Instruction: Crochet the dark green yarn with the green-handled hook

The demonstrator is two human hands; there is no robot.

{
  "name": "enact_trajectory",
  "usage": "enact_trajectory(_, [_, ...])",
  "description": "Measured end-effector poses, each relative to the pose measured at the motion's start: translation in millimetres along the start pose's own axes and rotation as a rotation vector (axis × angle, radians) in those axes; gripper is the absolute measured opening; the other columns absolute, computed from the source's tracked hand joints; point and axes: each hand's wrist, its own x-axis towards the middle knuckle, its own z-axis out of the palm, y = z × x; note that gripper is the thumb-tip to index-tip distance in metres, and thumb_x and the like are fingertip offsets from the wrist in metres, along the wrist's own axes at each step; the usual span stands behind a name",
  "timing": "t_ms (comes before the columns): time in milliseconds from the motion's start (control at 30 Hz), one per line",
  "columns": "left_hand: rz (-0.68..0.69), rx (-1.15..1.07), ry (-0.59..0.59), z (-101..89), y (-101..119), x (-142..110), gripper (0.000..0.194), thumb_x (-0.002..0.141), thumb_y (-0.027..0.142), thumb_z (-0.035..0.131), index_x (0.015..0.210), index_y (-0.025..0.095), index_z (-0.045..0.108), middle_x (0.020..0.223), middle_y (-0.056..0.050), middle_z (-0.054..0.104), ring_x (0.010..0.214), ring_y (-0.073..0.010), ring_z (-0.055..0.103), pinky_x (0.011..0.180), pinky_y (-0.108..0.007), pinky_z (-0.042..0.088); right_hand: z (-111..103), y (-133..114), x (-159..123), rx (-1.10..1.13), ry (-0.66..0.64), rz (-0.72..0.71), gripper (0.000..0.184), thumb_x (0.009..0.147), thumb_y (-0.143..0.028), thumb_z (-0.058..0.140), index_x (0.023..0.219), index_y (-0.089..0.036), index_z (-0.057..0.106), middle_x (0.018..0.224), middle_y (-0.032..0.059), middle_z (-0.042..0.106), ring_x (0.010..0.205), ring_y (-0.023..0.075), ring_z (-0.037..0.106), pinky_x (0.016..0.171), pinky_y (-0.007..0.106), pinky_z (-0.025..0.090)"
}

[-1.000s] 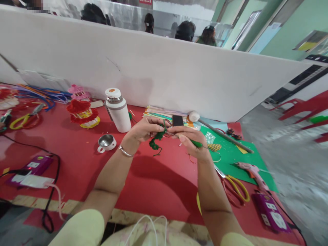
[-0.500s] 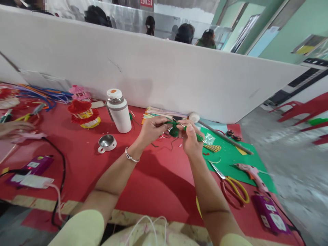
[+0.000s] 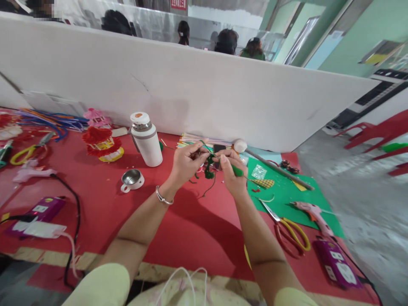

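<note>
A small dark green crochet piece [image 3: 209, 169] hangs between my hands over the red table. My left hand [image 3: 185, 162] pinches the green yarn and the edge of this piece, with a strand running over its fingers. The fingers of my right hand [image 3: 234, 176] are closed around a crochet hook with a green handle [image 3: 237, 171]. Its thin tip points left and meets the yarn at my left fingertips. Loose yarn tails dangle below the piece. Behind the thermos, part of a green yarn ball [image 3: 161, 146] shows.
Left of my hands stand a white thermos [image 3: 148, 142] and a metal cup [image 3: 132, 180]. On the right lie scissors [image 3: 288, 231], a pink glue gun [image 3: 314, 214] and a purple power strip [image 3: 337, 263]. A white partition [image 3: 191, 89] runs along the back.
The crochet piece now hangs lower and more freely, and my right hand has tilted and moved slightly left. Another person's hand at the far left has gone out of view.
</note>
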Motion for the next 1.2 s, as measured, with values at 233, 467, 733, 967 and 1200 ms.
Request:
enact_trajectory(233, [0.004,-0.004,-0.058,2.8,-14,1,0.063,0.071,0.023,0.080,0.134,0.020,0.075,0.084,-0.001,0.076,0.050,-0.0042,0.041,0.045,-0.018,0.034,2,5,-3,-0.189,0.033,-0.069,0.034,0.106,-0.037,0.054,0.096,-0.023,0.083,0.104,0.0078,0.074,0.097,0.0200,0.071,0.084,0.036,0.060])
enact_trajectory(467, [0.016,-0.005,-0.043,4.2,-15,1,0.061,0.074,0.023,0.076,0.134,0.019,0.075,0.081,-0.001,0.074,0.051,-0.0040,0.041,0.046,-0.017,0.034,1,5,-2,-0.177,0.054,-0.096,0.031,0.106,-0.033,0.056,0.097,-0.024,0.083,0.103,0.0073,0.075,0.096,0.0198,0.071,0.081,0.035,0.059])
enact_trajectory(733, [0.035,0.075,-0.144,-9.4,-16,7,0.045,0.074,0.021,0.073,0.118,0.014,0.077,0.086,-0.002,0.074,0.055,-0.0059,0.049,0.051,-0.019,0.040,-6,5,2,0.022,-0.019,0.042,0.036,0.105,-0.039,0.058,0.086,-0.024,0.085,0.099,0.0066,0.075,0.092,0.0197,0.071,0.078,0.035,0.059])
enact_trajectory(967, [0.101,0.289,-0.247,-16.9,3,6,0.011,0.079,0.014,0.064,0.085,0.015,0.074,0.068,0.002,0.065,0.056,-0.0069,0.050,0.055,-0.019,0.038,-25,10,14,0.094,-0.286,0.089,0.035,0.102,-0.041,0.063,0.080,-0.023,0.084,0.093,0.0065,0.076,0.085,0.0184,0.072,0.072,0.032,0.059])
enact_trajectory(1200, [0.193,0.415,-0.175,-13.8,-1,3,0.010,0.078,0.013,0.065,0.084,0.016,0.073,0.066,0.003,0.065,0.054,-0.0069,0.049,0.056,-0.020,0.039,-24,7,13,-0.126,-0.262,-0.107,0.034,0.105,-0.034,0.058,0.083,-0.022,0.081,0.094,0.0079,0.076,0.088,0.0192,0.072,0.075,0.035,0.058])
